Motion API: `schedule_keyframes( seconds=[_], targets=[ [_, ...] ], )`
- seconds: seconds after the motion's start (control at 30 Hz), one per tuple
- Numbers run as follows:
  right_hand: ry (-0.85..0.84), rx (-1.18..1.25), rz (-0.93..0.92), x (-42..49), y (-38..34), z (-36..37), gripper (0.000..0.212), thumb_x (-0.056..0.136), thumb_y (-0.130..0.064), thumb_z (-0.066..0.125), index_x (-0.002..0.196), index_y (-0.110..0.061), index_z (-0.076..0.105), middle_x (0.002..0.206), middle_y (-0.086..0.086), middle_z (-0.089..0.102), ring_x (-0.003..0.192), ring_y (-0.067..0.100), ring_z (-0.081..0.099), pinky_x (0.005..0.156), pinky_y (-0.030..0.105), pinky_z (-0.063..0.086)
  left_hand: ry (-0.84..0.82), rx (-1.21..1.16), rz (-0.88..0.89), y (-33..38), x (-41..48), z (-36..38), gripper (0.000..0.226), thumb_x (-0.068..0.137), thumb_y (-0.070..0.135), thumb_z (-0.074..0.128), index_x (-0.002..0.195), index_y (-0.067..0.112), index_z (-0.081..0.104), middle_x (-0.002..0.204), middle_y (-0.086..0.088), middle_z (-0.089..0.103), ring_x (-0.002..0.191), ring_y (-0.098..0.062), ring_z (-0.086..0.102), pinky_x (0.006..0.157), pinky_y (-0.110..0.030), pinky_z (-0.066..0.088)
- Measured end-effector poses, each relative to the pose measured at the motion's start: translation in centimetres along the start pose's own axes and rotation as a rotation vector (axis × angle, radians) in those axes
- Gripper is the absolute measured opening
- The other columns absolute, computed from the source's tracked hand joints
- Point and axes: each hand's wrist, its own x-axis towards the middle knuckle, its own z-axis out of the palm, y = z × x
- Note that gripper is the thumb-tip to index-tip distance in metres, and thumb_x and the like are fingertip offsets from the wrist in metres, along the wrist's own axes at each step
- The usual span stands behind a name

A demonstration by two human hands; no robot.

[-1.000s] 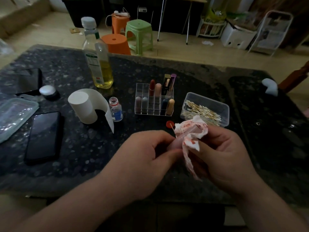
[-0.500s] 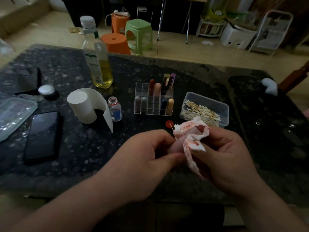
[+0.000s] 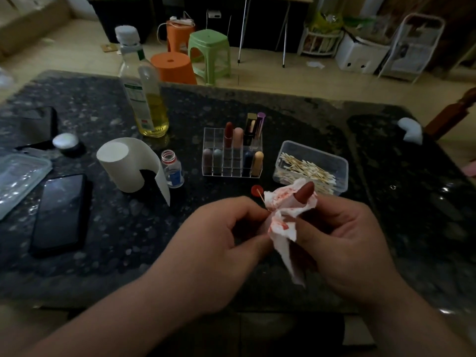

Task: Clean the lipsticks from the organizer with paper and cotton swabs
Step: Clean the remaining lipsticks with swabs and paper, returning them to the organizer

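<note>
Tip of dark red lipstick (image 3: pixel 305 192) now bared, stained paper (image 3: pixel 282 224) drawn back below it

Black counter (image 3: pixel 128 240), speckled all over in grey and white. White paper (image 3: pixel 283 228), blotched red and orange-pink. Brown-red lipstick (image 3: pixel 305 191) against it. Clear organizer (image 3: pixel 213 132); lipsticks (image 3: pixel 238 136) in dark red, pale pink, purple, navy, cream, grey and mauve. Cotton swabs (image 3: pixel 306 168) white-tipped on tan sticks, in a clear tub (image 3: pixel 342 171). Yellow oil in a clear bottle (image 3: pixel 154 117) with white cap and green-and-white label. White paper roll (image 3: pixel 123 163). Blue label on a small vial (image 3: pixel 173 171). Red cap (image 3: pixel 256 189). Black phone (image 3: pixel 60 212). Orange stool (image 3: pixel 172 67), green stool (image 3: pixel 208 52).
</note>
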Motion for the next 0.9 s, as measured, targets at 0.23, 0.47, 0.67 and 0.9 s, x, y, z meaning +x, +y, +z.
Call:
schedule_keyframes(
  seconds=[0.23, 0.47, 0.67, 0.9],
  targets=[
    [-0.004, 0.069, 0.03, -0.1, -0.5, 0.2, 0.018, 0.079, -0.023, 0.081, 0.096, -0.029, 0.08, 0.098, -0.005, 0.079, 0.094, 0.014, 0.075, 0.075, 0.022, 0.058, -0.133, -0.078, -0.03, -0.7, 0.8, -0.5, 0.011, 0.083, 0.043, 0.07, 0.093, 0.039, 0.069, 0.103, 0.024, 0.07, 0.092, 0.002, 0.068, 0.081, -0.018, 0.057],
    [-0.079, 0.179, 0.131, -0.3, -0.5, -0.7, 0.02, 0.072, -0.025, 0.076, 0.092, -0.026, 0.081, 0.094, 0.004, 0.079, 0.09, 0.019, 0.076, 0.07, 0.025, 0.059, -0.423, -0.257, -0.196, -0.2, 0.9, -1.5, 0.025, 0.09, 0.046, 0.06, 0.101, 0.032, 0.076, 0.094, 0.009, 0.076, 0.087, -0.008, 0.072, 0.083, -0.033, 0.061],
    [0.046, 0.049, 0.048, -0.2, -0.3, 0.1, 0.019, 0.08, -0.011, 0.072, 0.098, -0.012, 0.076, 0.097, -0.003, 0.079, 0.094, 0.011, 0.075, 0.076, 0.018, 0.057, 0.107, 0.255, 0.003, 0.6, -0.1, 0.8, 0.016, 0.073, 0.058, 0.058, 0.082, 0.045, 0.059, 0.092, 0.025, 0.063, 0.088, 0.007, 0.058, 0.063, -0.015, 0.05],
    [-0.07, 0.255, 0.177, -0.3, -0.7, -0.6, 0.035, 0.066, -0.048, 0.086, 0.094, -0.027, 0.081, 0.096, 0.005, 0.078, 0.09, 0.018, 0.076, 0.07, 0.023, 0.058, -0.487, -0.415, -0.238, -0.4, 0.9, -1.7, 0.029, 0.096, 0.049, 0.058, 0.11, 0.029, 0.074, 0.102, 0.0, 0.075, 0.095, -0.018, 0.072, 0.086, -0.038, 0.06]
  ],
)
